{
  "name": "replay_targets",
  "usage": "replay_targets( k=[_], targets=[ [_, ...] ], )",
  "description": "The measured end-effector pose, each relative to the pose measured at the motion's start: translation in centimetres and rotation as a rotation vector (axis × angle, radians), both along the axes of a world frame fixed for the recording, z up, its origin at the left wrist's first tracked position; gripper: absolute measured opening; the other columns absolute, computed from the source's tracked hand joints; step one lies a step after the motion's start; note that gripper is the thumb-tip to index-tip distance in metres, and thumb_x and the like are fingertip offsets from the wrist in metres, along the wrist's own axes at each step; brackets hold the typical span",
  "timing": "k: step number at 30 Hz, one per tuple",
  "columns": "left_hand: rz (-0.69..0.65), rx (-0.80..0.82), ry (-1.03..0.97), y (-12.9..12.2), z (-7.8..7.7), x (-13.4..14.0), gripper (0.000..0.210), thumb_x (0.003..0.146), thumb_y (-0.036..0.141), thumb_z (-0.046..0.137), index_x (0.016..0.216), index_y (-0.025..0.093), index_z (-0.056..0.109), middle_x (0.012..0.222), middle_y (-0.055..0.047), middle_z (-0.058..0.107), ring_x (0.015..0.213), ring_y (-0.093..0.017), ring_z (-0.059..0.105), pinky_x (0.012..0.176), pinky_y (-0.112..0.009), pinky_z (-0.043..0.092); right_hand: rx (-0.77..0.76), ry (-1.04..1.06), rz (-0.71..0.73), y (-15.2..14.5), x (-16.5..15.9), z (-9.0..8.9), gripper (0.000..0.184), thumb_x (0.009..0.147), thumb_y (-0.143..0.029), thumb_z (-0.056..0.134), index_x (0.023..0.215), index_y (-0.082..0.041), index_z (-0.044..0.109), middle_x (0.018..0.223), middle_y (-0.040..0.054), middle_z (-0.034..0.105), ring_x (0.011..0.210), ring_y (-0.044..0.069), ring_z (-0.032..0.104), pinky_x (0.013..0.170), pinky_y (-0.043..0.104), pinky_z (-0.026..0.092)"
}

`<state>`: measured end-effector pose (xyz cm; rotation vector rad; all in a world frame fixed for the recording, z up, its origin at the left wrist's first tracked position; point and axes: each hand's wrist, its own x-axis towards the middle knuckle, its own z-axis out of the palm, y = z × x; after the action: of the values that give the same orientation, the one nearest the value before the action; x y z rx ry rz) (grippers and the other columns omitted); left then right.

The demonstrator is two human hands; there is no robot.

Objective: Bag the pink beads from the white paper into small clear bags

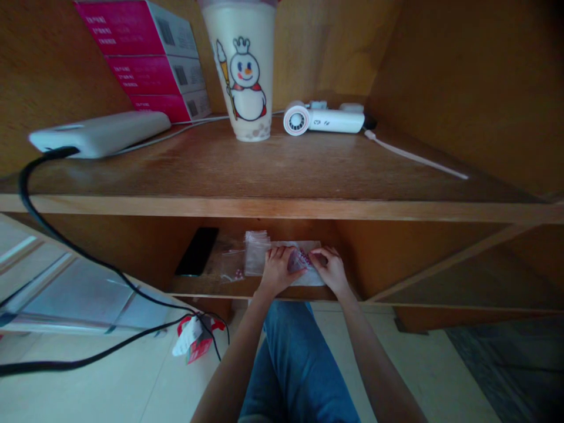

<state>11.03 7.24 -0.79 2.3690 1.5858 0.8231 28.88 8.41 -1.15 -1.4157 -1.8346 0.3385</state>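
shelf (209, 285): left hand (277, 270), beads (304, 257), right hand (332, 271)

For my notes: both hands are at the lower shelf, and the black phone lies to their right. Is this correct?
No, wrong side: the head view shows the black phone left of the left hand and right hand, both at the lower shelf.

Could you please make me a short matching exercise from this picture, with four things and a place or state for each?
Things
1. Phone
2. Cup
3. Boxes
4. Larger cluster of beads

Places and states
A. Stacked, with pink fronts
B. Between the left hand and the right hand
C. Lying flat and black on the lower shelf
D. Upright, with a snowman print

Pairs
1-C; 2-D; 3-A; 4-B
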Motion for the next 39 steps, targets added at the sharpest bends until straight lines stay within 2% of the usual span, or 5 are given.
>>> replay_targets(
  k=[6, 13, 24, 30, 39],
  targets=[
    [-0.048, 0.022, 0.021, 0.0, 0.1, 0.0, 0.055, 0.069, 0.053, 0.059, 0.114, 0.021, 0.049, 0.105, -0.007, 0.055, 0.101, -0.026, 0.044, 0.087, -0.041, 0.030, -0.019, 0.042, 0.167, -0.1, -0.1, 0.0, 0.017, 0.081, -0.035, 0.053, 0.078, -0.023, 0.064, 0.079, 0.0007, 0.066, 0.077, 0.017, 0.058, 0.078, 0.033, 0.040],
    [-0.067, 0.019, -0.001, -0.1, 0.1, -0.1, 0.055, 0.071, 0.054, 0.057, 0.115, 0.021, 0.048, 0.106, -0.007, 0.056, 0.101, -0.025, 0.044, 0.087, -0.040, 0.030, -0.035, 0.023, 0.229, -0.4, -0.3, 0.4, 0.018, 0.080, -0.036, 0.054, 0.076, -0.024, 0.065, 0.078, 0.0009, 0.066, 0.076, 0.017, 0.058, 0.078, 0.032, 0.040],
    [0.039, 0.016, -0.130, -0.1, 0.3, -0.3, 0.056, 0.072, 0.047, 0.060, 0.117, 0.021, 0.042, 0.110, -0.007, 0.055, 0.103, -0.024, 0.047, 0.089, -0.039, 0.032, -0.037, -0.095, -0.019, 0.4, 0.3, -1.0, 0.016, 0.078, -0.031, 0.053, 0.084, -0.022, 0.066, 0.087, 0.0035, 0.066, 0.085, 0.020, 0.058, 0.084, 0.037, 0.038],
    [-0.036, 0.003, -0.064, -0.2, 0.3, -0.3, 0.055, 0.071, 0.051, 0.059, 0.115, 0.022, 0.046, 0.110, -0.006, 0.055, 0.103, -0.025, 0.046, 0.089, -0.039, 0.032, -0.034, -0.171, 0.004, 0.4, 0.3, -1.1, 0.016, 0.078, -0.029, 0.053, 0.085, -0.023, 0.066, 0.087, 0.0032, 0.066, 0.086, 0.020, 0.056, 0.084, 0.037, 0.037],
    [-0.050, -0.022, -0.035, -0.3, 0.4, -0.3, 0.053, 0.070, 0.047, 0.061, 0.115, 0.023, 0.048, 0.107, -0.006, 0.056, 0.102, -0.025, 0.045, 0.090, -0.040, 0.031, -0.036, -0.230, -0.134, 0.3, 0.3, -1.3, 0.020, 0.080, -0.031, 0.050, 0.085, -0.023, 0.067, 0.089, 0.0053, 0.063, 0.085, 0.021, 0.053, 0.083, 0.037, 0.034]
  ],
)
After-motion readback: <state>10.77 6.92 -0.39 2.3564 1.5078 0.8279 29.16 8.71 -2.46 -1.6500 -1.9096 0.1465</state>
